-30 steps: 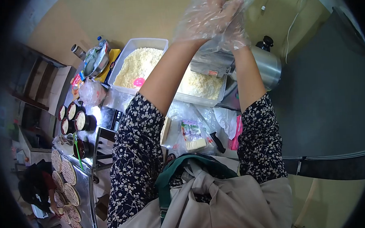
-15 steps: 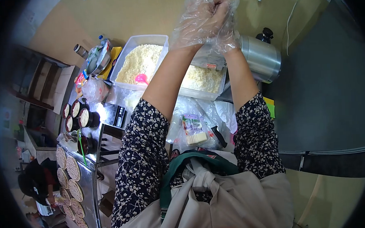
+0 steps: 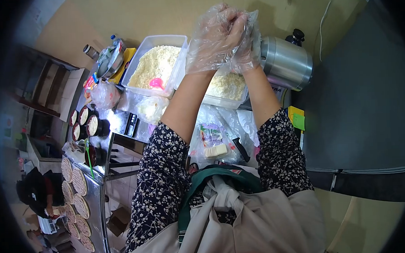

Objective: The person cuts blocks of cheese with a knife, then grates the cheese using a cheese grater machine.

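Observation:
Both hands wear loose clear plastic gloves and are pressed together, raised over the tubs. My left hand (image 3: pixel 213 41) is closed, its fingers curled against the other hand. My right hand (image 3: pixel 245 42) is closed too, thumb side against the left. Whatever lies between the palms, if anything, is hidden. Under them, partly covered by the wrists, stands a clear tub (image 3: pixel 225 88) of pale crumbly grated stuff. Left of it a larger plastic tub (image 3: pixel 130 82) holds more of the same, with a pink scoop (image 3: pixel 156 83) lying in it.
Nearer me are a pale block (image 3: pixel 215 151) on plastic wrapping and a black-handled knife (image 3: pixel 241 148). A steel canister (image 3: pixel 288 63) stands at right. To the left are a scale (image 3: pixel 132 125), dark filled cups (image 3: pixel 93 125) and several flat round bases (image 3: pixel 81 206). Another person (image 3: pixel 38 192) works at far left.
My joined hands have come slightly down and toward me, still pressed together. The view has shifted a little.

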`<state>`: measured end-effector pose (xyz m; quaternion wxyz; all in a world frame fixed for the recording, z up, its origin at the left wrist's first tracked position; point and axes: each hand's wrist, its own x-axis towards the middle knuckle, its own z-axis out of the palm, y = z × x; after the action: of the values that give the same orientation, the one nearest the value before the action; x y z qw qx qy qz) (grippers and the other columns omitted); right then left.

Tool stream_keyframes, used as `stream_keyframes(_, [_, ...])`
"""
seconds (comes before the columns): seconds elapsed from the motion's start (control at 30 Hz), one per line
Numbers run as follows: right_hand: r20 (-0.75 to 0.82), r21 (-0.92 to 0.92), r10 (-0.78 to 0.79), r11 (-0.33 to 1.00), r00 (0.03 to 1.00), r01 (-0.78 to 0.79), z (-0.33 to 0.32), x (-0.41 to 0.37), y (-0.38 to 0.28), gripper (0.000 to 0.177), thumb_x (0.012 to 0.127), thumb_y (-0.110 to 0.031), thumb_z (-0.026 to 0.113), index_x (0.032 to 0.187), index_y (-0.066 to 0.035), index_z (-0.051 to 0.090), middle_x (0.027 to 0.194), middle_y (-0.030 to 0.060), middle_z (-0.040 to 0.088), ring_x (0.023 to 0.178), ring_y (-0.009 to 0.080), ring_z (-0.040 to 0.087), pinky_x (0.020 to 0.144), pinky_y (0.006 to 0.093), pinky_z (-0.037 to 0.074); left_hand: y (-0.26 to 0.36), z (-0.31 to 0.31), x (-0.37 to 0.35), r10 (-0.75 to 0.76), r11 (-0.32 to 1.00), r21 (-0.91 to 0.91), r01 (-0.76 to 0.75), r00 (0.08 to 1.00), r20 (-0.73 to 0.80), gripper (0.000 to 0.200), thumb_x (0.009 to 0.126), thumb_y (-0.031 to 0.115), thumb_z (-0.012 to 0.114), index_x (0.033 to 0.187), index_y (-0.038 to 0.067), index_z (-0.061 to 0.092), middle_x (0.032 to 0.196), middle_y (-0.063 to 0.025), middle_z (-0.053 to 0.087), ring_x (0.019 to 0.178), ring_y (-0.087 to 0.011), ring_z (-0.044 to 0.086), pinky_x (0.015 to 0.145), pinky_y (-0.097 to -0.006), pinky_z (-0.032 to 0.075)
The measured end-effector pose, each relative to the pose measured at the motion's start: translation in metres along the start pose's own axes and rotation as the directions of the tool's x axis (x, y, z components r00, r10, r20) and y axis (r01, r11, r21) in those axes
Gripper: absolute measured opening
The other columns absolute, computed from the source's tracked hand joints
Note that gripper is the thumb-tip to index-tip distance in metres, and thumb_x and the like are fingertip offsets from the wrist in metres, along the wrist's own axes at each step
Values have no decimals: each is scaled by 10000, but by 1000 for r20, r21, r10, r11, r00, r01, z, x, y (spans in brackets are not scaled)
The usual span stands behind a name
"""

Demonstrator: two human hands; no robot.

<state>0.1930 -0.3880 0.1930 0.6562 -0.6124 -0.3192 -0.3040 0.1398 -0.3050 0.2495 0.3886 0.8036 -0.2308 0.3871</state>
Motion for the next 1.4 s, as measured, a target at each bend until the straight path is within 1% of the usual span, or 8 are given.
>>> stream_keyframes(0.4, [83,415,190,886,978,-207,4,-24,12,424,1002,-402,386,830,-57,564,819,23,580,763,147,543,690,275,426,-2,-2,-20,8,993,-119,-12,999,-33,116,861,118,633,898,17,675,821,-117,611,742,-269,605,662,-336,471])
stream_keyframes(0.7, [223,160,244,946,944,-282,-6,-36,8,318,951,-375,531,1001,-65,579,898,53,620,860,176,594,779,297,453,-12,-1,-32,31,985,-166,-38,998,-45,153,913,121,567,920,16,677,857,-142,612,772,-290,604,702,-343,472])
stream_keyframes(0.77, [127,-373,-51,923,991,95,-5,-47,42,325,949,-353,532,1087,-61,571,1021,81,612,964,214,595,840,324,461,-8,-1,-36,3,975,-222,-19,998,-69,225,941,165,517,910,17,683,867,-149,609,789,-306,599,726,-353,470])
stream_keyframes(0.9, [122,-123,136,985,983,-121,-4,-59,45,338,967,-308,491,1192,-58,529,1167,121,557,1076,253,549,938,358,430,-10,-2,-35,42,963,-261,-62,996,-82,300,960,223,475,896,23,689,867,-152,607,794,-315,597,735,-367,466])
stream_keyframes(0.97, [183,-744,-563,457,806,488,-5,-67,68,359,992,-294,435,1253,-56,496,1235,145,512,1145,261,501,981,355,394,-11,-1,-37,31,966,-254,-47,997,-65,371,973,288,437,897,32,695,877,-145,603,815,-318,595,751,-380,462])
stream_keyframes(1.1, [172,-758,-527,469,832,454,-5,-74,50,383,1012,-315,385,1283,-59,472,1258,146,495,1170,261,480,1004,348,369,-11,-1,-42,9,964,-263,-23,999,-53,379,976,296,429,899,46,704,892,-147,599,837,-321,595,763,-383,459])
stream_keyframes(1.27, [167,-68,-67,995,984,80,-6,-64,16,481,980,-452,423,1267,-71,489,1227,135,530,1137,280,505,1001,369,374,-10,-2,-46,36,956,-289,-49,998,-51,270,926,203,477,863,63,700,910,-153,608,848,-354,578,758,-414,447])
stream_keyframes(1.4, [122,-191,-78,976,989,101,-2,-63,16,536,957,-523,439,1244,-75,508,1180,121,566,1102,281,531,985,369,392,-18,-1,-47,35,959,-277,-51,997,-64,257,917,204,488,870,60,696,912,-154,607,852,-357,575,761,-421,445])
